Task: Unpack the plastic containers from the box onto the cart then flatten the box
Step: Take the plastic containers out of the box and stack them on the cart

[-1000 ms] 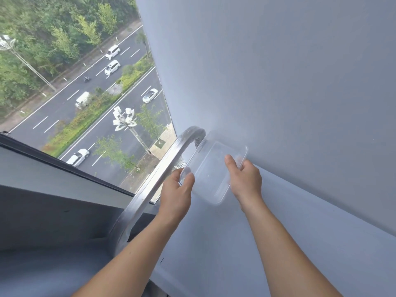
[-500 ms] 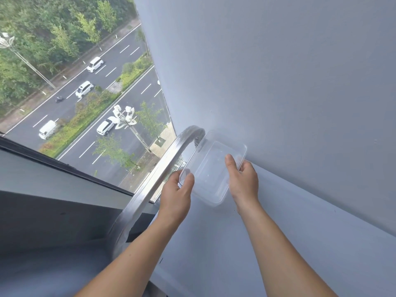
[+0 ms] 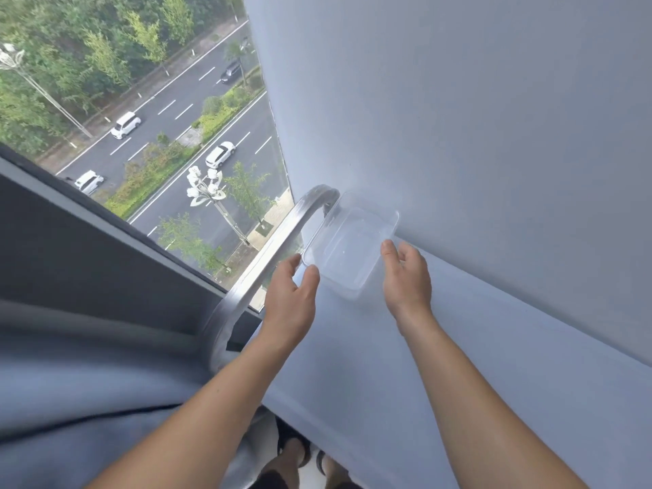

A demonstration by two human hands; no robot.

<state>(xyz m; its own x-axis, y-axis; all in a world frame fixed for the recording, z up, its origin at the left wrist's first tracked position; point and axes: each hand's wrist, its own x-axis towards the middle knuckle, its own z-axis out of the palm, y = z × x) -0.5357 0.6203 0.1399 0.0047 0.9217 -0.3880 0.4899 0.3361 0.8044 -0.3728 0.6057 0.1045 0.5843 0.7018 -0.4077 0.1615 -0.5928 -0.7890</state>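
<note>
Plastic container [image 3: 347,248]: clear, rectangular, open side up, sitting flat on the cart top [image 3: 458,347] at its far corner. Its far end lies against or just short of the pale wall [image 3: 458,118]; I cannot tell which, since clear plastic on pale grey washes out the far rim. Its left rim is just beside the bend of the steel cart handle [image 3: 261,262], and I cannot read any contact there either.

Left hand [image 3: 291,298]: at the near-left corner, with thumb and forefinger spread on either side of it. The tips reach the rim, but I cannot tell whether they pinch it or only rest there.

Right hand [image 3: 409,280]: thumb straight, its tip touching the right rim. The other fingers are loosely curled outside the container and grasp nothing, so this hand is slack. Both forearms are bare and run out of view at the bottom edge.

The cart handle's lower end disappears behind the left forearm. Beyond it a window [image 3: 158,118] looks down on a road with cars and trees, strongly bent by the wide lens. At lower left is a blurred grey mass I cannot identify. At bottom centre, below the cart's edge, are sandalled feet [image 3: 293,457], partly cut off.
</note>
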